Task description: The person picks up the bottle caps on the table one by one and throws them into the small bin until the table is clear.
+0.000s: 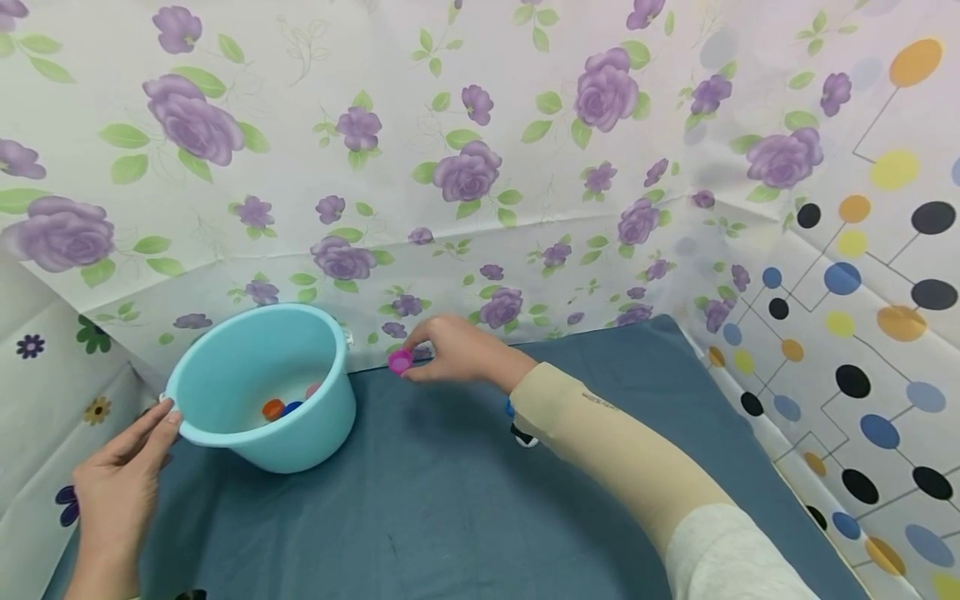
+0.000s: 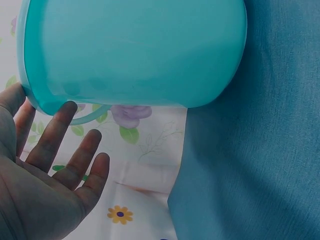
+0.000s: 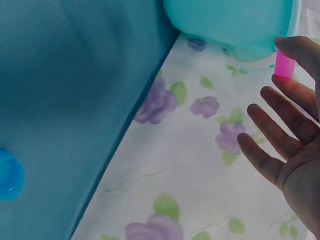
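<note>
To the left of the light-blue, round plastic bucket (image 1: pixel 315 429), my left hand (image 1: pixel 123 483) pinches its rim between thumb and fingers. Inside the bucket lie 3 small pieces: an orange piece (image 1: pixel 273 409), a blue piece (image 1: pixel 292 407) and a pink piece (image 1: pixel 312 389). Just right of the bucket, my right hand (image 1: pixel 457 350) grips a small, round magenta cup (image 1: pixel 401 361) between thumb and index finger, the other 3 fingers extended. Farther right of the bucket, a blue, round object (image 3: pixel 10 175) lies on blue-grey cloth (image 1: pixel 420 517).
</note>
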`<state>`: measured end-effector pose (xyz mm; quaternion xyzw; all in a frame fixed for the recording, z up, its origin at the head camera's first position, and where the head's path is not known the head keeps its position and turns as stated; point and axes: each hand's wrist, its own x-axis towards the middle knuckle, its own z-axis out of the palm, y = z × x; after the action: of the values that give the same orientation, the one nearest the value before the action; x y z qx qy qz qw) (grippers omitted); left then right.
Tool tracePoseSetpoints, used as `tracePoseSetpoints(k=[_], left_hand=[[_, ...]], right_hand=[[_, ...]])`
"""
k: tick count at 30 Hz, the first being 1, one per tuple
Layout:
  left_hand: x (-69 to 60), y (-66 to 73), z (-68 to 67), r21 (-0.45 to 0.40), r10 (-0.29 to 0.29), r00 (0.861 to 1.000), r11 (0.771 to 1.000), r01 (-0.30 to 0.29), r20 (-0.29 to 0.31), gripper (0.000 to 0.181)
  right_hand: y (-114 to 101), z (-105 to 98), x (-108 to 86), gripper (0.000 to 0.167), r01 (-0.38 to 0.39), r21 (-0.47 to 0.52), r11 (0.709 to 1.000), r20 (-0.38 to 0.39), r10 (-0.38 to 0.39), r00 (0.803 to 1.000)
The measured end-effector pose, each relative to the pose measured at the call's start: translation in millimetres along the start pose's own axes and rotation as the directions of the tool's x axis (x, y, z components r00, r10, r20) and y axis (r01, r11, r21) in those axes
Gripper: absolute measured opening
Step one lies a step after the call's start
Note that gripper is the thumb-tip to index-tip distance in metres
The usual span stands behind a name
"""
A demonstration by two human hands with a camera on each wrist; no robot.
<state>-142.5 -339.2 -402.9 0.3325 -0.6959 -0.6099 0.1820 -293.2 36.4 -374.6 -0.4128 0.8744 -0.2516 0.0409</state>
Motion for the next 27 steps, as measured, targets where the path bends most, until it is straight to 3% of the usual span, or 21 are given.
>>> tracePoseSetpoints(k=[16,21,27], left_hand=[[0.7,-2.4,-0.9,-0.001,0.009,1.0,1.0,-0.009,-0.011,0.045],[2.4,-2.0,-1.1,0.022,-0.038,0.999,0.999,0.038,-0.017,0.046],[3.0,-1.0,0.6,0.031,-0.065,0.998,0.997,0.065,-0.002,0.048]], right_hand=[[-48.5,-11.4,37.4,0.032,0.094,0.073,0.993,-0.057,-0.09,0.994],[-68.2,-8.1,52.5,0.033,0.12,0.111,0.987,-0.014,-0.119,0.993],[-91.5,-3.1,69.9,0.035,0.088,0.098,0.991,0.031,-0.091,0.995]])
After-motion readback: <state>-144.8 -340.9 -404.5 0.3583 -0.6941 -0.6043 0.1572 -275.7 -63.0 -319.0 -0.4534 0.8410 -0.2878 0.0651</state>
